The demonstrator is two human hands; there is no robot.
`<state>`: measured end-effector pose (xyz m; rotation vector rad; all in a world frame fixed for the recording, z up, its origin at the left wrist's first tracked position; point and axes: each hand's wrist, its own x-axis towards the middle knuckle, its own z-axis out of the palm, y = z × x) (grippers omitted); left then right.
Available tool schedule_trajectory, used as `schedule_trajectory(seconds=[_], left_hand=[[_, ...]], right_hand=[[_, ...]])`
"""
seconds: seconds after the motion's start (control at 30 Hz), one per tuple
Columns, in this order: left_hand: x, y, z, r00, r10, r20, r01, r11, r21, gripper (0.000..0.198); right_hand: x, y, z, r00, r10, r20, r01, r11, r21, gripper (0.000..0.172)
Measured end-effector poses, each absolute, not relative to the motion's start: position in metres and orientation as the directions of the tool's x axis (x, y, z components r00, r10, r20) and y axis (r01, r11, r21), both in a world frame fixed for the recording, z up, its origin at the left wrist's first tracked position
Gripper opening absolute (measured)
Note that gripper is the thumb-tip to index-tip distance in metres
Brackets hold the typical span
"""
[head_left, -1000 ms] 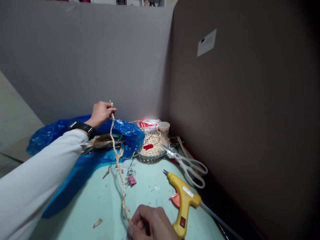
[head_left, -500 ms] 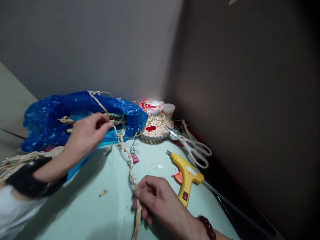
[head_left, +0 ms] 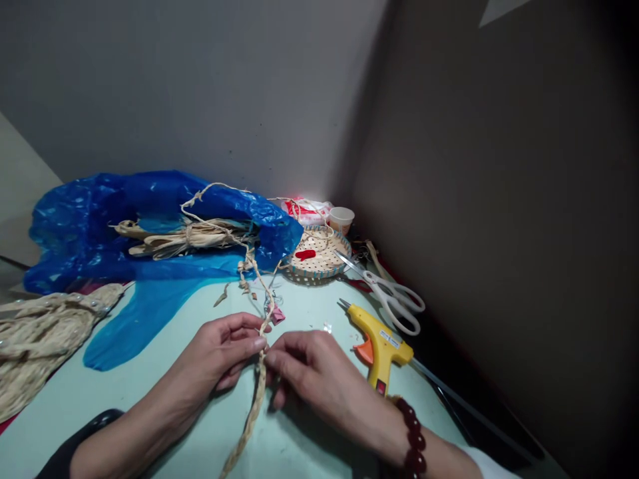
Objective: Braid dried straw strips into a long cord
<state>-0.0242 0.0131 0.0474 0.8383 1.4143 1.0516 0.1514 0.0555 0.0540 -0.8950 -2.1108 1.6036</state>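
A long braided straw cord (head_left: 254, 402) runs from the near edge up toward the blue bag, thinning to a twisted strand at the far end. My left hand (head_left: 219, 356) pinches it between thumb and fingers from the left. Close by on the right, my right hand (head_left: 309, 372) grips the same cord just below, thumb against fingertips. The two hands almost touch. Beyond them, the strand passes a small pink piece (head_left: 277, 315) and loops over the bag.
A blue plastic bag (head_left: 90, 213) holds a bundle of dry straw (head_left: 187, 238). On the right lie a yellow glue gun (head_left: 382, 342) and white-handled scissors (head_left: 392, 296). Behind stand a round woven basket (head_left: 319, 266) and a paper cup (head_left: 341, 218). A woven straw piece (head_left: 44, 332) sits left.
My left hand has come down and right from the upper strand to pinch the cord beside my right hand. The upper strand now hangs slacker over the bag.
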Motion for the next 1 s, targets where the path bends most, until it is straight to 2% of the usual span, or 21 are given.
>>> schedule_trajectory(seconds=[0.1, 0.13, 0.2, 0.37, 0.63, 1.0], left_hand=[[-0.023, 0.012, 0.047, -0.124, 0.925, -0.358, -0.103, 0.347, 0.932, 0.027], [-0.023, 0.012, 0.046, -0.122, 0.925, -0.361, -0.114, 0.348, 0.930, 0.026], [-0.023, 0.011, 0.044, -0.121, 0.922, -0.366, -0.131, 0.351, 0.927, 0.024], [-0.026, 0.014, 0.042, -0.136, 0.915, -0.379, -0.101, 0.367, 0.925, 0.022], [-0.029, 0.022, 0.036, -0.139, 0.940, -0.310, -0.064, 0.304, 0.950, 0.022], [-0.037, 0.013, 0.035, -0.137, 0.936, -0.325, -0.117, 0.311, 0.943, 0.015]], right_hand=[[0.151, 0.081, 0.067, -0.630, 0.773, 0.076, 0.482, 0.465, -0.743, 0.026], [0.148, 0.089, 0.069, -0.591, 0.797, 0.126, 0.541, 0.507, -0.671, 0.023], [0.140, 0.102, 0.068, -0.602, 0.787, 0.133, 0.595, 0.554, -0.583, 0.021], [0.121, 0.108, 0.052, -0.658, 0.749, 0.070, 0.592, 0.574, -0.566, 0.021], [0.118, 0.103, 0.052, -0.669, 0.742, 0.046, 0.610, 0.583, -0.537, 0.013], [0.126, 0.102, 0.053, -0.800, 0.599, 0.023, 0.501, 0.688, -0.525, 0.015]])
